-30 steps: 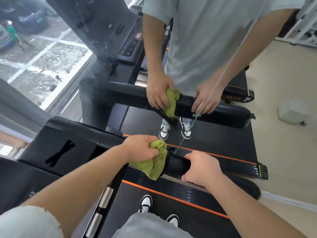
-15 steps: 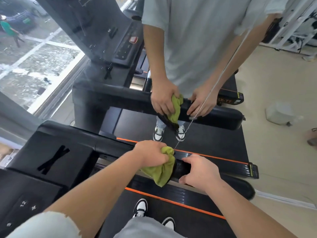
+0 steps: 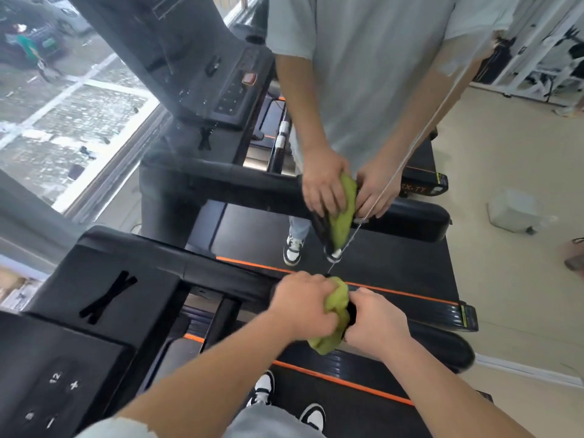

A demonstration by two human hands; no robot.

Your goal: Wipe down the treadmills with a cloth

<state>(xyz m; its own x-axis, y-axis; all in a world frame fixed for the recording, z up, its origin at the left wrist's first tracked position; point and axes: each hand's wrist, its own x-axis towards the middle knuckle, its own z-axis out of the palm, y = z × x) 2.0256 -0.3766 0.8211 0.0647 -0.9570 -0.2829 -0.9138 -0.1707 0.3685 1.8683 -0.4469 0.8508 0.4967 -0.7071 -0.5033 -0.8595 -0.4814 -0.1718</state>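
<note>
The green cloth (image 3: 334,314), a soft, nubby rag bunched into folds, is wrapped over the treadmill's handrail (image 3: 448,346), with a loose corner hanging below the bar. The left hand (image 3: 301,303) clasps it from above, fingers curled down over the cloth and rail, with the forearm reaching in from the lower left. The right hand (image 3: 376,322) sits just beside the cloth and touches its edge. Its fingers curl round the bare rail and the wrist is bent slightly inward. The handrail is a thick black bar with a smooth matte skin and a rounded end at the right. At the left it joins the flat black console (image 3: 66,352), which is printed with pale button marks. Below lie the dark belt (image 3: 341,415), edged by an orange stripe, and a pair of black-and-white shoes (image 3: 313,414). A mirror (image 3: 505,137) ahead repeats the same pose.
</note>
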